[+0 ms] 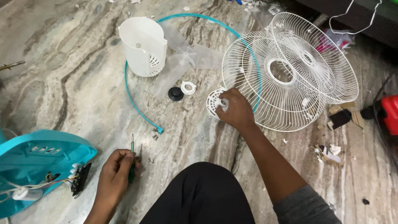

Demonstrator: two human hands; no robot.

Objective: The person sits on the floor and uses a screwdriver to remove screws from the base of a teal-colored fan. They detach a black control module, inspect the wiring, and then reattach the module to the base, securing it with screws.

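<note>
My right hand [236, 110] reaches forward and grips a small round white slotted fan part [213, 101] lying on the marble floor beside two white wire fan grilles [290, 70]. Low at the left, my left hand [116, 174] is closed around a green-handled screwdriver [132, 159], tip pointing away from me. A few small screws [155, 133] lie just beyond its tip. A teal fan base [37, 161] with exposed wires and a black switch block [81, 179] sits left of that hand.
A white plastic motor cover [145, 45], a clear fan blade [186, 58], a black knob [175, 93] and a white ring nut [188, 87] lie ahead, ringed by a teal hoop [128, 89]. Cardboard scraps [329, 151] and a red object [389, 114] are at right. My knee [203, 195] is below.
</note>
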